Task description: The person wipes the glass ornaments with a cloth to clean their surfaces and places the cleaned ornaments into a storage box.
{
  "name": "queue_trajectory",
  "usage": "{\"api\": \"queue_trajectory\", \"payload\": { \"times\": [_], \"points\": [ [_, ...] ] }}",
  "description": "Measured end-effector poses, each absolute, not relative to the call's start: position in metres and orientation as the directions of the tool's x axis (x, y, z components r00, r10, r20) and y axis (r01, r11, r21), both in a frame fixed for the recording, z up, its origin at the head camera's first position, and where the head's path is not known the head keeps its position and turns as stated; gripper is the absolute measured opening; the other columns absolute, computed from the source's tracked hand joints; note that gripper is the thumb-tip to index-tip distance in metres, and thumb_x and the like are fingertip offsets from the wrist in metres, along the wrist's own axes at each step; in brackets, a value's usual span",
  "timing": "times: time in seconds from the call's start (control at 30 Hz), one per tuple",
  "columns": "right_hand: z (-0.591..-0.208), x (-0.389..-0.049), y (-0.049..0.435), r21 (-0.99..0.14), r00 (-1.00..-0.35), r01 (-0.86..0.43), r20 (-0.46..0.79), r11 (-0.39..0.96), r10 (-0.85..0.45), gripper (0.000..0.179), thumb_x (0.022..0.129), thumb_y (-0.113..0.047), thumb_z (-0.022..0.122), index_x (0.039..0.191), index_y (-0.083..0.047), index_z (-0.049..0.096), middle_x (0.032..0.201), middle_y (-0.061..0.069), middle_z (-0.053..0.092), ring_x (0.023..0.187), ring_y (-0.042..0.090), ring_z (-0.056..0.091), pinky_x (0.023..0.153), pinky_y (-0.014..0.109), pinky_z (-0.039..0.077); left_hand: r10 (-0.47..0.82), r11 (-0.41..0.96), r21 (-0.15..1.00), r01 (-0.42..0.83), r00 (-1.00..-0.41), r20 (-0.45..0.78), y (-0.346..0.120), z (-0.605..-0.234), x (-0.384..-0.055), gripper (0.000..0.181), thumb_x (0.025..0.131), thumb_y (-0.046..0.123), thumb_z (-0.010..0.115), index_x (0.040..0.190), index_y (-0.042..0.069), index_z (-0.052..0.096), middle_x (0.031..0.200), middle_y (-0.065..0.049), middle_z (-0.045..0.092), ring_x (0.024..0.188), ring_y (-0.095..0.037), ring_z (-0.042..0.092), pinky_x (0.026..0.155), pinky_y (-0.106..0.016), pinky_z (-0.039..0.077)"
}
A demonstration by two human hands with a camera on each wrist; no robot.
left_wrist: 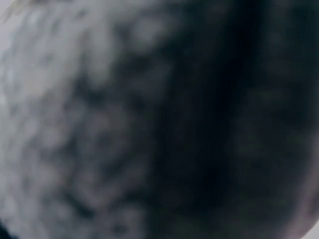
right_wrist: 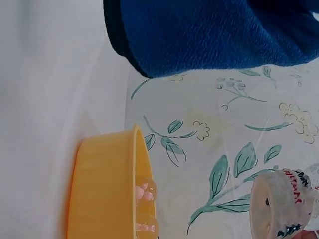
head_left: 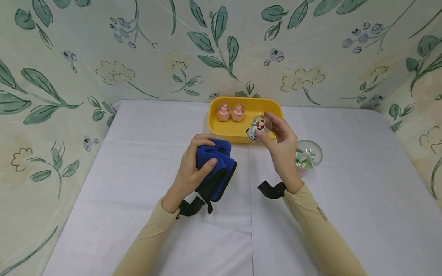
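Observation:
In the head view my left hand (head_left: 193,165) grips a folded blue cloth (head_left: 215,157) with black edging and a small hanging loop. My right hand (head_left: 281,143) pinches a small snow globe (head_left: 259,127) with a red and white figure inside, held over the front right of a yellow tray (head_left: 224,136). The globe's white base (right_wrist: 281,204), with red and dark lettering, shows at the right of the right wrist view. The cloth's blue pile (right_wrist: 199,35) hangs across the top there. Dark, blurred cloth (left_wrist: 114,119) fills most of the left wrist view.
Two small pink globes (head_left: 230,112) stand in the tray's left part. Beside my right wrist, a larger snow globe (head_left: 308,154) with green and pink contents is partly hidden. A white cloth (head_left: 145,165) covers the table, and a floral curtain (head_left: 155,46) hangs behind.

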State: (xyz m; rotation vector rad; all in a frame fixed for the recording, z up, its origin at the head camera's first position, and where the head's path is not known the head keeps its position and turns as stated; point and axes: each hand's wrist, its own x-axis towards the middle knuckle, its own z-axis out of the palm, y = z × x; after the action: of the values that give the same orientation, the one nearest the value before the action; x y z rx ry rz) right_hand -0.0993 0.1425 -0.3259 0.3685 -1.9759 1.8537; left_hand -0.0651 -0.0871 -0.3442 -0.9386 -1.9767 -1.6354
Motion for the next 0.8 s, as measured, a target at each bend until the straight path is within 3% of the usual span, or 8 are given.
{"api": "queue_trajectory", "payload": {
  "times": [0.27, 0.5, 0.8],
  "points": [
    [-0.332, -0.131, 0.139, -0.913, -0.908, -0.382, 0.400, 0.145, 0.125, 0.045, 0.088, -0.013, 0.068, 0.130, -0.001, 0.056, 0.125, 0.011, 0.056, 0.109, 0.028, 0.049, 0.099, 0.034, 0.039, 0.242, 0.089, 0.700, 0.708, -0.697, 0.675, -0.087, -0.348, -0.064, 0.047, 0.095, 0.045, 0.053, 0.114, 0.002, 0.046, 0.122, -0.016, 0.051, 0.111, -0.030, 0.051, 0.097, -0.040, 0.041],
    [-0.332, -0.154, 0.138, -0.932, -0.920, -0.348, 0.361, 0.105, 0.154, 0.045, 0.089, -0.012, 0.067, 0.130, 0.001, 0.053, 0.122, 0.013, 0.054, 0.107, 0.025, 0.050, 0.094, 0.031, 0.041, 0.246, 0.085, 0.703, 0.706, -0.698, 0.672, -0.085, -0.348, -0.063, 0.046, 0.095, 0.044, 0.054, 0.113, 0.002, 0.046, 0.121, -0.016, 0.051, 0.110, -0.030, 0.051, 0.097, -0.040, 0.042],
    [-0.335, -0.175, 0.137, -0.954, -0.945, -0.267, 0.287, 0.134, 0.160, 0.044, 0.092, -0.008, 0.063, 0.133, 0.001, 0.050, 0.126, 0.014, 0.052, 0.113, 0.022, 0.048, 0.097, 0.030, 0.040, 0.257, 0.062, 0.708, 0.704, -0.696, 0.670, -0.082, -0.351, -0.062, 0.046, 0.096, 0.044, 0.053, 0.113, 0.002, 0.046, 0.120, -0.017, 0.050, 0.109, -0.030, 0.051, 0.095, -0.039, 0.043]
  ]
}}
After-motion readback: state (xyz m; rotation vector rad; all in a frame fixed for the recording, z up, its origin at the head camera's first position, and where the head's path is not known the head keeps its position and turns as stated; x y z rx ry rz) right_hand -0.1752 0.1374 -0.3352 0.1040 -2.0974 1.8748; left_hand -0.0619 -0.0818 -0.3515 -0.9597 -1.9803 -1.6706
